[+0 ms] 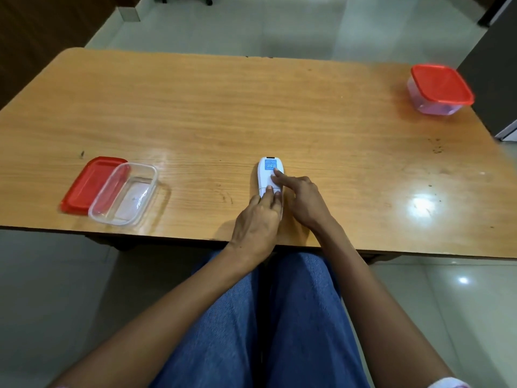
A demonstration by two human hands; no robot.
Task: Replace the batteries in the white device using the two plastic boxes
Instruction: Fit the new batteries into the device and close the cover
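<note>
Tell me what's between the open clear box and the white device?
Nothing but bare wooden tabletop between the open clear box and the white device, seen in the head view.

**Both hands on white device, face down, table centre**

White device (267, 175) lies back-up on wooden table (251, 107), blue label toward 12 o'clock. Left hand (257, 222) comes in from 6 o'clock, fingertips resting on the device's near end. Right hand (303, 200) comes in from 5 o'clock, index finger pressing just below the label. Open clear box (123, 194) at 9 o'clock, its red lid (89, 183) touching its far-left side. Closed red-lidded box (440, 89) at 2 o'clock, table corner.
</note>
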